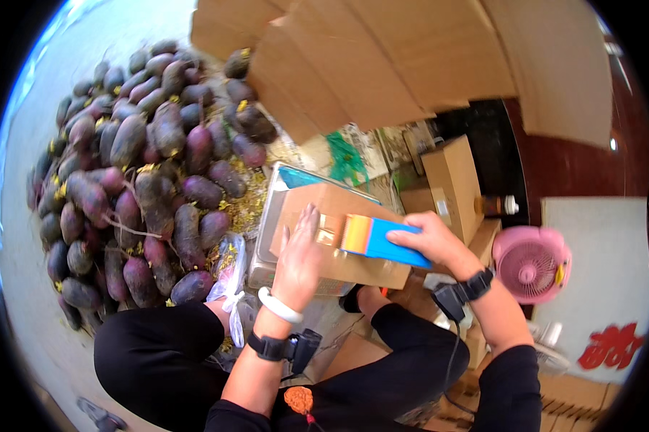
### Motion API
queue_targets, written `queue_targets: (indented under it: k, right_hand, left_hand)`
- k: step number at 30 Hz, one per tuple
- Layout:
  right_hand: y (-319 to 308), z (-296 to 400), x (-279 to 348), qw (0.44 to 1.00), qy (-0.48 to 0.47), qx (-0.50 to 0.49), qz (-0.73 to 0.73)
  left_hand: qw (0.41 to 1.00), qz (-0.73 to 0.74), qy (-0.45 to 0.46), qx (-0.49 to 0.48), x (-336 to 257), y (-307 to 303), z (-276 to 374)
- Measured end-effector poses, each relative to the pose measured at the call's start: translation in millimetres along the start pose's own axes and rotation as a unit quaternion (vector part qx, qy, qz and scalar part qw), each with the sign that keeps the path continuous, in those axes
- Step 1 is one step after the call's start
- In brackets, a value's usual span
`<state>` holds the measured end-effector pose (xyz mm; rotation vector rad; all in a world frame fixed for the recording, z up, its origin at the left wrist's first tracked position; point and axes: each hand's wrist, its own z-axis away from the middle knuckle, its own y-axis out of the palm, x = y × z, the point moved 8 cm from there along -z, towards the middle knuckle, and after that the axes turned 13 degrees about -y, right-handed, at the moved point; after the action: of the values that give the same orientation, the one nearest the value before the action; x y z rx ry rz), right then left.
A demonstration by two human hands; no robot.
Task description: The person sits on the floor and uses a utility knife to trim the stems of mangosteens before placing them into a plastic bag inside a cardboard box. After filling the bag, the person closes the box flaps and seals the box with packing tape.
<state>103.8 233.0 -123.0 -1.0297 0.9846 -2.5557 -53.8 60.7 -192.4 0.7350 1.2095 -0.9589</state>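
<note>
A small cardboard box (340, 208) lies on a platform scale (264, 237) between my legs. My left hand (298, 254) is flat over the left part of the box, fingers extended, with nothing in its grasp; whether the palm presses the cardboard is hard to tell. With thumb on top, my right hand (432, 237) grips a blue and orange packing tape dispenser (383, 238). The dispenser's orange toothed end rests at the box's top, beside a shiny strip of clear tape (327, 231).
Dark purple radishes (130, 140) form a large heap at left. Big cardboard sheets (378, 59) overhang the far side. A knotted plastic bag (232, 286) sits by my left leg. To the right are a carton (454, 183), a bottle (498, 205) and a pink fan (530, 264).
</note>
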Motion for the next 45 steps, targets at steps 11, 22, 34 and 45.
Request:
queue_targets:
  k: [11, 22, 34, 45]
  right_hand:
    - [-15, 15, 1, 0.992, -0.125, -0.014, -0.003]
    - [-67, 130, -159, 0.988, -0.023, -0.038, -0.145]
    - [-37, 94, -204, 0.991, -0.096, -0.049, -0.083]
    - [-22, 77, -217, 0.986, -0.134, -0.069, -0.077]
  left_hand:
    - [0.899, -0.434, 0.059, -0.02, -44, 59, 14]
    - [0.811, -0.582, 0.05, -0.02, -39, 74, 15]
    - [0.765, -0.64, 0.064, -0.032, -39, 98, 13]
    - [0.826, -0.523, 0.156, 0.141, -49, 238, 1]
